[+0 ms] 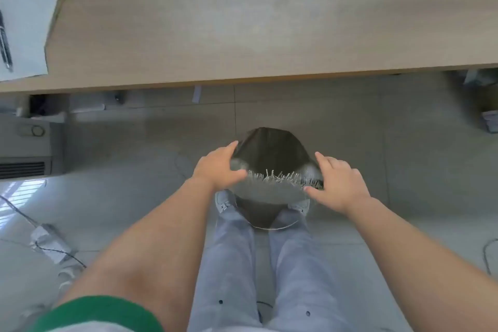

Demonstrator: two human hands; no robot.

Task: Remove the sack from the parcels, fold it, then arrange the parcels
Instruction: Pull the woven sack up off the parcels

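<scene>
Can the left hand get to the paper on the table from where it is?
Probably not right now. The left hand is down low gripping the sack, while the paper lies far off on the table; nothing blocks it.

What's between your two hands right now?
In the head view, the sack spans the gap between the left hand and the right hand, each gripping one side of its frayed open edge. No parcels show.

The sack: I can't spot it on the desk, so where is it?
In the head view the sack sits low at centre, below the desk edge, held between the left hand and right hand above the person's shoes.
</scene>
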